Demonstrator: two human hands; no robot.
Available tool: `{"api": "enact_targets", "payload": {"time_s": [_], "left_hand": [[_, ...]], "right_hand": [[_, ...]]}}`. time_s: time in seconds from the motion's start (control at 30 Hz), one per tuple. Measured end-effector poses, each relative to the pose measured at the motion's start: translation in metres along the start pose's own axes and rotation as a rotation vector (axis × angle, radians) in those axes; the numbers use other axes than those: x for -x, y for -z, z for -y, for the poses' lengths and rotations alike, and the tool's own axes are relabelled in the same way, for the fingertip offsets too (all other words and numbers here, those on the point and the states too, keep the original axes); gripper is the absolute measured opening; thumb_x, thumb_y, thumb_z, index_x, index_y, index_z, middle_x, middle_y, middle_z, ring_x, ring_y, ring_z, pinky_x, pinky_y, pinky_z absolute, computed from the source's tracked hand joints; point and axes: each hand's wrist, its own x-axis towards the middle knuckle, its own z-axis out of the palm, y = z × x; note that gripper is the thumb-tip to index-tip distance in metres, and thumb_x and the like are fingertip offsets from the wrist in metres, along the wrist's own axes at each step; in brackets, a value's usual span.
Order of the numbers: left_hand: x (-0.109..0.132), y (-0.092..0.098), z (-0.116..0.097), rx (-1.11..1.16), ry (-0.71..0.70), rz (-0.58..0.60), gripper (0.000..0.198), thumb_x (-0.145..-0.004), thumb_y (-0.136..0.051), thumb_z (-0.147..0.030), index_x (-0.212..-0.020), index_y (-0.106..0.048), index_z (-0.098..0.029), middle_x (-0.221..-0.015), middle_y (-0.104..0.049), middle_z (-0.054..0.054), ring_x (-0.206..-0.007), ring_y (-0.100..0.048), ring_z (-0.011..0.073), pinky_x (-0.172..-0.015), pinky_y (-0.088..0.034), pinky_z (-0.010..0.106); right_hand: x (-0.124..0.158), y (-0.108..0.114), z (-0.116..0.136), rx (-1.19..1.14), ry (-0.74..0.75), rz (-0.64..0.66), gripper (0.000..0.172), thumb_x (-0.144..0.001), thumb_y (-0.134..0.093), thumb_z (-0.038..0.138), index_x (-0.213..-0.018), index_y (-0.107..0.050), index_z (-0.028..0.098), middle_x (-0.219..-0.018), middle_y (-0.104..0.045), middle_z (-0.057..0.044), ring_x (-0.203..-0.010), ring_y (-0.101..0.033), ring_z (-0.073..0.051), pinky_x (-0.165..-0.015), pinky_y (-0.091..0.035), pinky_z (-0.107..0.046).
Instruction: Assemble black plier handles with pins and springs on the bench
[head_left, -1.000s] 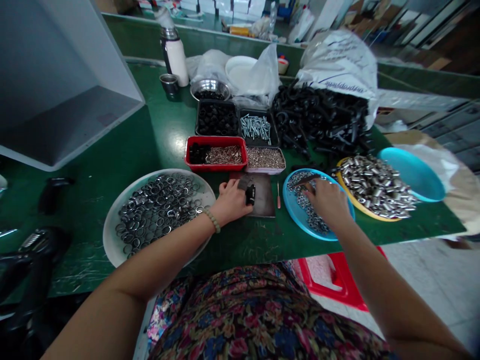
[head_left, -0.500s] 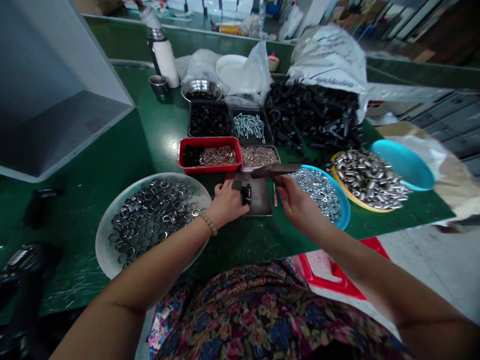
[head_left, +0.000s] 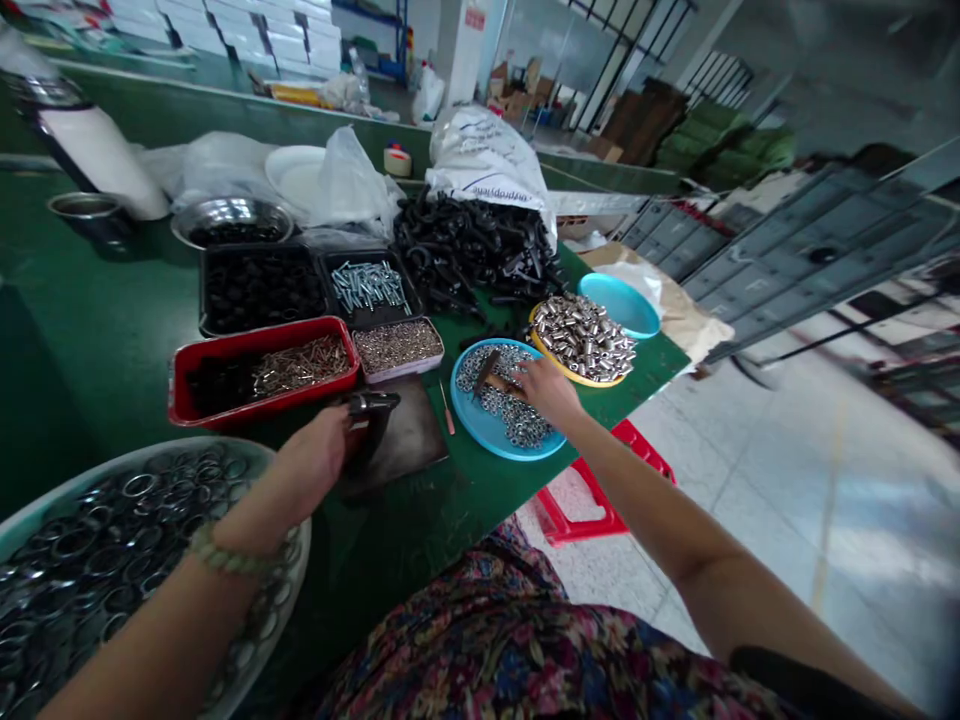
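Observation:
My left hand (head_left: 319, 450) is closed on a black part (head_left: 373, 404) with a shiny surface, held over the left side of a flat metal plate (head_left: 405, 430). Its fingers are mostly hidden. My right hand (head_left: 547, 388) reaches into a blue tray (head_left: 487, 440) of small metal nuts (head_left: 525, 425), fingers curled at the handle end of a hammer (head_left: 496, 380). The hammer lies over the nuts, its dark head pointing left. Between plate and tray is a screwdriver (head_left: 448, 412) with a pink handle.
A large bowl of metal rings (head_left: 135, 540) stands at left. Behind the plate are a red bin (head_left: 262, 400), a tray of small rivet-like pieces (head_left: 397, 345) and a tray of screws (head_left: 367, 285). Black parts (head_left: 472, 245) spill from a bag; metal sleeves (head_left: 585, 335) fill a yellow tray.
The view has swung to the right. My right hand has carried the hammer from above the plate to the blue tray of nuts. My left hand still holds the black part.

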Motion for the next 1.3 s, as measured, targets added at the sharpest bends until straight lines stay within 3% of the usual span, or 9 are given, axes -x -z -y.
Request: {"api": "enact_targets", "payload": {"time_s": [0.17, 0.33, 0.47, 0.6, 0.67, 0.73, 0.97, 1.13, 1.3], "left_hand": [[0.007, -0.008, -0.022, 0.64, 0.249, -0.015, 0.03, -0.086, -0.046, -0.036, -0.102, -0.063, -0.017, -0.089, -0.07, 0.008, -0.077, -0.066, 0.0192, -0.07, -0.058, 0.033], [-0.002, -0.033, -0.011, 0.587, 0.189, -0.338, 0.028, -0.076, -0.065, -0.01, -0.1, -0.055, -0.017, -0.074, -0.063, 0.0, -0.057, -0.062, 0.0114, -0.055, -0.055, 0.024], [0.001, -0.039, -0.006, 0.569, 0.134, -0.356, 0.04, -0.072, -0.069, -0.008, -0.106, -0.052, -0.02, -0.082, -0.065, 0.001, -0.065, -0.065, 0.0117, -0.06, -0.055, 0.023], [0.009, -0.042, -0.005, 0.515, 0.104, -0.328, 0.046, -0.069, -0.069, -0.009, -0.11, -0.05, -0.019, -0.085, -0.066, 0.001, -0.067, -0.065, 0.01, -0.063, -0.053, 0.02], [0.01, -0.045, -0.003, 0.514, 0.1, -0.266, 0.05, -0.067, -0.068, -0.01, -0.113, -0.048, -0.019, -0.086, -0.067, 0.001, -0.071, -0.066, 0.0105, -0.066, -0.053, 0.02], [0.011, -0.048, 0.001, 0.5, 0.092, -0.224, 0.053, -0.066, -0.069, -0.011, -0.113, -0.047, -0.02, -0.086, -0.067, 0.0, -0.072, -0.065, 0.0104, -0.067, -0.052, 0.02], [0.02, -0.05, -0.005, 0.494, 0.126, -0.235, 0.055, -0.065, -0.077, -0.027, -0.11, -0.046, -0.022, -0.077, -0.064, -0.003, -0.056, -0.061, 0.0102, -0.055, -0.048, 0.021], [0.027, -0.042, -0.01, 0.658, 0.197, -0.159, 0.051, -0.078, -0.059, -0.059, -0.109, -0.046, -0.021, -0.08, -0.063, 0.002, -0.061, -0.064, 0.0149, -0.055, -0.05, 0.026], [0.029, -0.042, 0.0, 0.322, -0.012, -0.205, 0.063, -0.069, -0.076, -0.031, -0.123, -0.044, -0.023, -0.097, -0.064, 0.003, -0.078, -0.064, 0.0147, -0.076, -0.051, 0.029]], "right_hand": [[-0.056, 0.032, -0.052, 0.093, -0.207, -0.068, 0.03, -0.09, -0.041, 0.025, -0.098, -0.063, 0.006, -0.109, -0.057, -0.024, -0.104, -0.055, -0.031, -0.091, -0.04, -0.045], [-0.094, 0.015, -0.056, 0.095, -0.256, 0.02, 0.018, -0.081, -0.057, 0.025, -0.086, -0.065, 0.01, -0.101, -0.063, -0.017, -0.091, -0.059, -0.021, -0.083, -0.043, -0.032], [-0.093, 0.019, -0.056, 0.062, -0.288, -0.031, 0.024, -0.085, -0.05, 0.03, -0.092, -0.062, 0.01, -0.095, -0.064, -0.016, -0.085, -0.058, -0.019, -0.079, -0.044, -0.032], [-0.079, 0.032, -0.052, -0.158, -0.347, -0.296, 0.035, -0.087, -0.046, 0.033, -0.112, -0.054, 0.01, -0.1, -0.062, -0.016, -0.089, -0.059, -0.023, -0.082, -0.046, -0.041], [-0.068, 0.033, -0.034, -0.465, -0.295, -0.327, 0.036, -0.085, -0.051, 0.037, -0.112, -0.055, 0.014, -0.091, -0.062, -0.011, -0.082, -0.06, -0.022, -0.081, -0.047, -0.043], [-0.05, 0.031, -0.002, -0.733, -0.157, -0.189, 0.037, -0.082, -0.057, 0.039, -0.113, -0.057, 0.019, -0.082, -0.061, -0.006, -0.075, -0.06, -0.02, -0.079, -0.049, -0.042], [0.02, 0.015, 0.127, -1.048, 0.094, 0.214, 0.026, -0.077, -0.069, 0.039, -0.094, -0.062, 0.021, -0.078, -0.063, 0.0, -0.069, -0.06, -0.014, -0.069, -0.052, -0.032], [0.033, 0.006, 0.158, -1.127, 0.117, 0.359, 0.024, -0.082, -0.064, 0.039, -0.095, -0.062, 0.019, -0.07, -0.062, 0.001, -0.062, -0.059, -0.013, -0.058, -0.049, -0.029], [0.033, 0.005, 0.177, -1.055, 0.181, 0.42, 0.02, -0.082, -0.062, 0.036, -0.09, -0.063, 0.018, -0.066, -0.061, 0.001, -0.061, -0.057, -0.012, -0.056, -0.044, -0.027]]}}
